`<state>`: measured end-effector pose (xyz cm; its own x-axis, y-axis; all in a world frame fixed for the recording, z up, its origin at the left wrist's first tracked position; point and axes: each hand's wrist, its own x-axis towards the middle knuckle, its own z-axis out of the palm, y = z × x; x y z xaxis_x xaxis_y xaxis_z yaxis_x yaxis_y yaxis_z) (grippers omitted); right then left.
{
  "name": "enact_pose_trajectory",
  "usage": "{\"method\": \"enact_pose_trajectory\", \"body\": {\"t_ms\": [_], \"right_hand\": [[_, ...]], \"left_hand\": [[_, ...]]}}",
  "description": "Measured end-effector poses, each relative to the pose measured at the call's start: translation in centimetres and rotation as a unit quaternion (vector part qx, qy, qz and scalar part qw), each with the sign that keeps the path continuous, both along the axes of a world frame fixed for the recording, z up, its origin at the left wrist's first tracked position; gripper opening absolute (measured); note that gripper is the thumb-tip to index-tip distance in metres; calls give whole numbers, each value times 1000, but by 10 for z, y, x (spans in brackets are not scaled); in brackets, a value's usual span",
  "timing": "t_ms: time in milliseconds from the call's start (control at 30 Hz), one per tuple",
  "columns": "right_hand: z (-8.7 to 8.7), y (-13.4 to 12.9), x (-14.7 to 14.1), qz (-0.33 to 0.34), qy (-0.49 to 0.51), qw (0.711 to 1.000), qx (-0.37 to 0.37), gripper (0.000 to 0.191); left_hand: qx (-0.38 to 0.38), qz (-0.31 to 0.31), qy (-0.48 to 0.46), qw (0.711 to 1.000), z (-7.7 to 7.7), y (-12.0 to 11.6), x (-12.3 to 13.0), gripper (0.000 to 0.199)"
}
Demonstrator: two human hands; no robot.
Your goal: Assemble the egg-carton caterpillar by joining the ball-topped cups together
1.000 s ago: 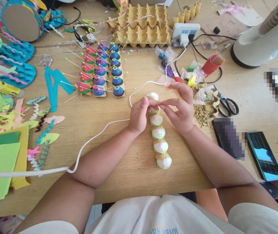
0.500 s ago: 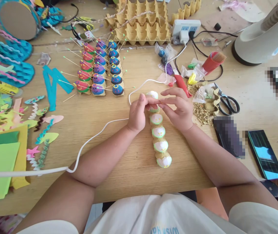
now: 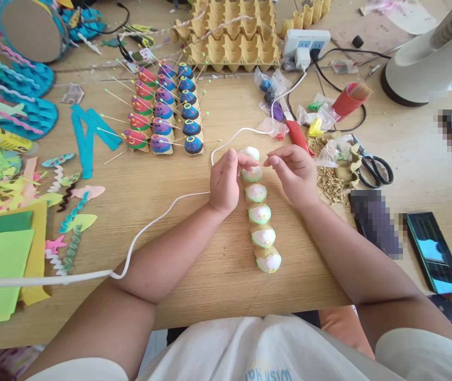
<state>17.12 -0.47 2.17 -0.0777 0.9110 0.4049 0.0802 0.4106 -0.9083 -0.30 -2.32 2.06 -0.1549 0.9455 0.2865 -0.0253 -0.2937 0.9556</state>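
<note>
A strip of egg carton cups [image 3: 256, 192] lies lengthwise on the table in front of me, its bumps topped in white with light green rims and small yellow marks. My left hand [image 3: 226, 177] is beside its far end, thumb raised and fingers stretched to the right over the second cup. Just right of that cup, my right hand [image 3: 295, 174] has thumb and forefinger pinched together near the left fingertips. Whatever the pinch may hold is too small to make out.
Painted egg-cup rows with pin-like sticks [image 3: 163, 111] stand at far left. A white cable [image 3: 162, 214] crosses beside my left arm. Scissors [image 3: 374, 166], a red cup of sticks [image 3: 350, 100] and a phone [image 3: 434, 253] lie right. Paper cutouts [image 3: 7, 185] cover the left.
My right hand has drawn slightly away from the left fingertips, and its fingers have curled into a tighter pinch. The left hand stays nearly in place, while the whole view has shifted slightly.
</note>
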Motion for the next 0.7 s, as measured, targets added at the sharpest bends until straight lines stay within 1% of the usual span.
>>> {"method": "enact_pose_trajectory", "body": {"t_ms": [100, 200, 267, 367, 533, 700], "right_hand": [[7, -1, 1, 6, -26, 1000, -11, 52], [10, -2, 1, 19, -49, 998, -19, 61], [9, -1, 0, 28, -38, 998, -28, 59], [5, 2, -2, 30, 7, 999, -39, 51], [0, 9, -1, 8, 52, 998, -43, 52], [-3, 11, 4, -33, 29, 998, -46, 61]], "left_hand": [[-2, -3, 0, 1000, -4, 2, -1, 89], [4, -12, 16, 1000, -8, 4, -2, 83], [16, -14, 23, 1000, -10, 5, -1, 72], [50, -1, 17, 999, -11, 8, 3, 54], [83, 23, 6, 996, -11, 11, 8, 53], [82, 76, -77, 991, -12, 17, 2, 48]]}}
